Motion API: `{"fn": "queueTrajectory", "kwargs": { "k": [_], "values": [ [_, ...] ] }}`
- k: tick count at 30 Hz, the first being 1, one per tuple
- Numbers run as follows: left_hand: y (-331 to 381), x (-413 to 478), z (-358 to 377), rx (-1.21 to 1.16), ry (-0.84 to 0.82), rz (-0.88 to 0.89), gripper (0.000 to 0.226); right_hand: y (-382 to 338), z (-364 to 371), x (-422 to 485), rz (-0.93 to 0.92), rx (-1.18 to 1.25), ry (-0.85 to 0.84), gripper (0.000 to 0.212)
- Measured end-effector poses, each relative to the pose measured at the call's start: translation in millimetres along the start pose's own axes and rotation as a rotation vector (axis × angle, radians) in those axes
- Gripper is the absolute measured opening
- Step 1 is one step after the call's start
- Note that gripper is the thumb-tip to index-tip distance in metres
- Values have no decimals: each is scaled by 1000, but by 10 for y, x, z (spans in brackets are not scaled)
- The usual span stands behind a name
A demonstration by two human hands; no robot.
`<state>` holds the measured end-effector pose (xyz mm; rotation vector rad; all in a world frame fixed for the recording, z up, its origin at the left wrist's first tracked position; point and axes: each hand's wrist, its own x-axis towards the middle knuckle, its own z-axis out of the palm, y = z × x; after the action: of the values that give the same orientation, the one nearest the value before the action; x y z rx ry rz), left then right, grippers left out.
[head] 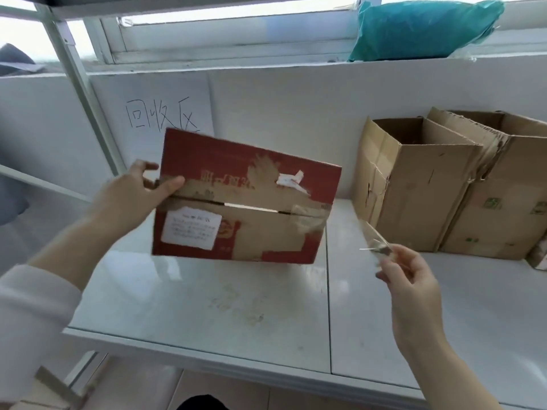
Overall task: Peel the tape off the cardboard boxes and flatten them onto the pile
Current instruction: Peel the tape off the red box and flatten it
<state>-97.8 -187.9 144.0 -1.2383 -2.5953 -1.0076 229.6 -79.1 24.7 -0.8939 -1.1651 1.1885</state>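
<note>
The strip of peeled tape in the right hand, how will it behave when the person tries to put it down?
The tape strip is thin and looks limp, so it probably flops and curls. It likely weighs almost nothing. Being sticky, it may cling to the right hand instead of dropping.

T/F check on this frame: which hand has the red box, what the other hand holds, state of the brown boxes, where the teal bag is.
1. The left hand holds the red box. True.
2. The right hand is empty. False: it pinches a peeled strip of tape.
3. The two brown boxes are already flattened. False: they stand open on the table.
4. The teal bag sits on the window ledge. True.
5. The red box's flaps are taped shut. False: a gap shows along the seam.
</note>
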Motion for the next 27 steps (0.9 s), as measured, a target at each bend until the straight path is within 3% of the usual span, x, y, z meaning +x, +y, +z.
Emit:
{"fn": "queueTrajectory", "kwargs": {
  "k": [3, 6, 9, 11, 13, 18, 21, 24, 27],
  "values": [
    [-124, -80, 166, -80, 176, 48, 82, -105, 331, 90, -81, -34, -52, 29],
    [73, -141, 202, 60, 323, 373, 95, -136, 608, 163, -137, -132, -57, 41],
    [444, -158, 382, 197, 91, 518, 107, -8, 770, 242, -200, -274, -26, 32],
    [594, -109, 604, 305, -141, 500, 114, 107, 814, 286, -200, -285, -7, 22],
    [616, -45, 790, 470, -264, 485, 111, 210, 804, 331, -201, -299, -8, 25],
    [508, 6, 863, 529, -131, 572, 94, 442, 711, 474, -32, -238, -125, 78],
    [504, 18, 818, 499, -149, 569, 91, 591, 852, 392, -26, -336, -246, 93],
    [514, 5, 799, 504, -148, 572, 90, 745, 1038, 341, -136, -424, -159, 89],
    [495, -38, 782, 512, -145, 587, 90, 765, 1016, 349, -193, -462, -53, 62]
  ]
}}
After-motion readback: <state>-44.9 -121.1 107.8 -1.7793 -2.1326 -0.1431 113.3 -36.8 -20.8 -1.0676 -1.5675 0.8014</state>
